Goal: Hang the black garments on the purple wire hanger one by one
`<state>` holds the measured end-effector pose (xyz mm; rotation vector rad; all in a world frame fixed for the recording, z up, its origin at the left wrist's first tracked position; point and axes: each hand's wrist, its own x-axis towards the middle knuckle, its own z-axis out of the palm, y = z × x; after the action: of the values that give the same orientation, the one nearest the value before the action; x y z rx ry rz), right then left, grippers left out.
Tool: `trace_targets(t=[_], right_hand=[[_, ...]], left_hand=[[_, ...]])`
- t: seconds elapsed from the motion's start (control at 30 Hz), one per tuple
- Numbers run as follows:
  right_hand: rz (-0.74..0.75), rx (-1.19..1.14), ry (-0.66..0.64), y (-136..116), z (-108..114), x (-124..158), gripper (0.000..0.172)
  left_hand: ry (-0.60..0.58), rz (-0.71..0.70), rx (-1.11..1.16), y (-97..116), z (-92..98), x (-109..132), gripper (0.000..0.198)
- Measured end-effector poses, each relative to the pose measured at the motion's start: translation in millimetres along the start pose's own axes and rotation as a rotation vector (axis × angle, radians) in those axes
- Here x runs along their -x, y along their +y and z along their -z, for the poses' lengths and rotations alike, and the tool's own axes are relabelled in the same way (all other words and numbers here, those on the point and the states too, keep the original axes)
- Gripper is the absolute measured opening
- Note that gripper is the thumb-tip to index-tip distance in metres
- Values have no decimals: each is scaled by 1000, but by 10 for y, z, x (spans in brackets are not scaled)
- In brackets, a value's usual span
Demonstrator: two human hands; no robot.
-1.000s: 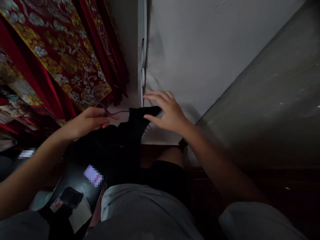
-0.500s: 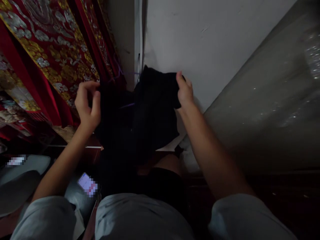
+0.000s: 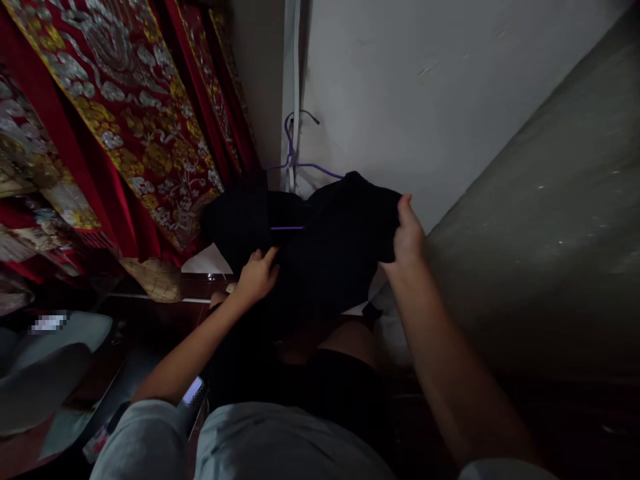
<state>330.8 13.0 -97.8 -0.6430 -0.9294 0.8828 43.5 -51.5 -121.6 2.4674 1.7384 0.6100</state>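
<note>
A black shirt hangs spread out in front of my body on a thin purple hanger. The hanger's hook stands up beside a pale cable on the wall, and its lower bar shows through the neck opening. At the right end of the shirt, my right hand is closed around the sleeve, thumb up. Lower and left of the neck opening, my left hand has its fingers curled on the front of the shirt, closed on the dark cloth. The shirt's lower part merges with dark shadow.
Red cloths with gold and silver embroidery hang at the left. A grey-white wall stands ahead, with a plastic-wrapped bulk at the right. A lit phone lies low, partly behind my left arm. Grey seats are at lower left.
My left hand has moved right and down from the shirt's left side to its front. The hanger's hook and shoulders now show above the shirt. The view has shifted slightly.
</note>
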Motion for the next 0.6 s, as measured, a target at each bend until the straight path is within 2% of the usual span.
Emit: trace_targets(t=[0.07,0.1,0.17,0.23,0.27,0.3,0.37,0.4,0.47,0.5,0.53,0.6], right_hand=[[-103,-41,44,3,15,60,57],[-88,22,73,-5,33,103,54],[41,255,170,-30,74,263,52],[204,516,250,-33,77,550,64],[254,609,260,-11,48,734,70],[259,620,250,32,-5,931,65],[117,532,185,171,-180,1310,44],[16,509,132,254,-287,1465,41],[-137,461,-81,405,-489,1667,36],[-170,461,-171,459,-566,1714,34],[-177,471,-238,493,-618,1733,32],[-147,516,-274,513,-650,1719,29]], left_hand=[[-30,-9,9,34,-88,19,29],[-31,-27,41,46,-130,32,22],[11,-60,155,62,-221,71,10],[94,-56,313,80,-331,128,4],[148,-35,404,96,-395,166,6],[212,-5,508,120,-463,209,7],[357,82,755,191,-602,309,16],[430,132,895,234,-667,360,28],[542,216,1146,322,-769,446,54],[572,247,1233,360,-802,475,60],[582,268,1288,392,-824,493,58],[557,276,1315,440,-836,503,41]])
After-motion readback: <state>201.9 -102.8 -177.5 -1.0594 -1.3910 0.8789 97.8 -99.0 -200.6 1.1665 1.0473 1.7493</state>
